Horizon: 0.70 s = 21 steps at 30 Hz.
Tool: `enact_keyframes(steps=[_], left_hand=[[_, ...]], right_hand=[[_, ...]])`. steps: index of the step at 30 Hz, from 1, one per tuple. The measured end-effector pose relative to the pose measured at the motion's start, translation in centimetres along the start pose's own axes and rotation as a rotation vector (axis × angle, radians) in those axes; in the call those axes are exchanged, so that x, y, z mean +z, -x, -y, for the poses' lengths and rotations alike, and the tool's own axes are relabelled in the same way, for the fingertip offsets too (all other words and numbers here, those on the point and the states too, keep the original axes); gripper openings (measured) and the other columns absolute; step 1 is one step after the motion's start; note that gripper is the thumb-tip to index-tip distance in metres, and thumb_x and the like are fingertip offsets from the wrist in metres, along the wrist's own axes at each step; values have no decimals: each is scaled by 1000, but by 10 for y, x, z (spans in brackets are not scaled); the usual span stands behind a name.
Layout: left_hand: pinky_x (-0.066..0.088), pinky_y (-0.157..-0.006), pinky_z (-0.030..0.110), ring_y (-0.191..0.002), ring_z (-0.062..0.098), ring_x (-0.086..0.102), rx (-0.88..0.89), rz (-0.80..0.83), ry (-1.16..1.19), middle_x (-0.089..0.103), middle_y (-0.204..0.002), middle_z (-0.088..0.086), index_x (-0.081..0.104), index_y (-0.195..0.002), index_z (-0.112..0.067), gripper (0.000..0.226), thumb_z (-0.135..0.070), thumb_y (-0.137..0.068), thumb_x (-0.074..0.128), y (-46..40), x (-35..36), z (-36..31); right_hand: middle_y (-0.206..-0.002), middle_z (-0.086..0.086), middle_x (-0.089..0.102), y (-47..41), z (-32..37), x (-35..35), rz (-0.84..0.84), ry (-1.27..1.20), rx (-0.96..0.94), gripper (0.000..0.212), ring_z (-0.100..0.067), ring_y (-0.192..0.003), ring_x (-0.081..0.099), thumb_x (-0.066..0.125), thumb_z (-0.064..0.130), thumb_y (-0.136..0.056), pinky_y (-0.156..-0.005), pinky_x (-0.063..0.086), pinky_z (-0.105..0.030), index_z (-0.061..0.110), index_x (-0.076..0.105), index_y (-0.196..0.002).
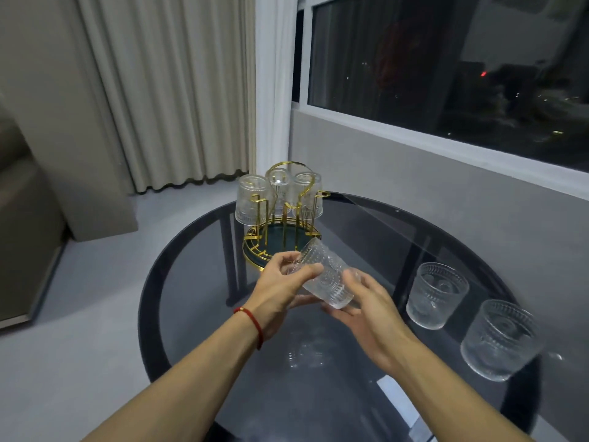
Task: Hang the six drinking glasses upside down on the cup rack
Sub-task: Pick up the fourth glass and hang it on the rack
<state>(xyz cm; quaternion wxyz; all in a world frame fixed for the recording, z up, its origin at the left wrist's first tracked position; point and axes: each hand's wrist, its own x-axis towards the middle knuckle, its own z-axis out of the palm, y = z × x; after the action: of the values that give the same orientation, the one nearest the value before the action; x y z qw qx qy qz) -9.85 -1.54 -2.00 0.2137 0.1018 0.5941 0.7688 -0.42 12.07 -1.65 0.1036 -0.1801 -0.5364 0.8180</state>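
Note:
A gold wire cup rack (pixel 255 247) with a dark green base stands at the far side of the round table. Three clear embossed glasses hang upside down on it: a left glass (pixel 250 199), a middle glass (pixel 279 189) and a right glass (pixel 308 194). Just in front of the rack, both hands hold a fourth glass (pixel 328 277) tilted on its side above the table. My left hand (pixel 283 288) pinches its upper end, and my right hand (pixel 366 309) cups its lower end. A nearer upright glass (pixel 498 341) and a farther upright glass (pixel 436 295) stand at the right.
The round dark glass table (pixel 197 260) has a black rim, with its legs visible through the top. A grey wall and a dark window lie behind to the right. Curtains hang at the back left, and a sofa edge (pixel 28 218) is at far left.

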Motion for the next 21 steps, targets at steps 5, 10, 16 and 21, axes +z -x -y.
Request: enact_keyframes(steps=[5,10,16,21], left_hand=[[50,-104,34,-130,4,51,155,205,-497,57,-135,-16,55,-134,-45,45,-61,-92,57,-25,-29,7],[14,-127,53,-157,21,11,404,2,-1334,26,-168,-2,31,-158,-32,63,-57,-101,38,-51,-53,44],[5,-125,47,-158,20,-6,431,-16,-1512,8,-173,-2,26,-158,-29,67,-59,-99,29,-59,-57,65],[9,-125,43,-158,18,-3,470,-36,-1511,13,-172,-3,30,-157,-24,65,-54,-100,34,-54,-54,64]], right_hand=[[-144,-8,62,-18,18,-11,-167,241,-236,50,-24,-129,64,73,21,-96,-100,60,-49,20,57,-143],[-146,-3,59,-33,54,-16,-299,674,-508,63,-24,-129,61,80,34,-89,-105,54,-54,42,53,-146],[-152,1,58,-73,105,13,-375,772,-648,71,-22,-135,57,82,34,-87,-112,50,-51,29,54,-151],[-152,-3,60,-107,128,35,-355,944,-653,72,-22,-139,55,83,29,-85,-117,42,-38,21,55,-151]])
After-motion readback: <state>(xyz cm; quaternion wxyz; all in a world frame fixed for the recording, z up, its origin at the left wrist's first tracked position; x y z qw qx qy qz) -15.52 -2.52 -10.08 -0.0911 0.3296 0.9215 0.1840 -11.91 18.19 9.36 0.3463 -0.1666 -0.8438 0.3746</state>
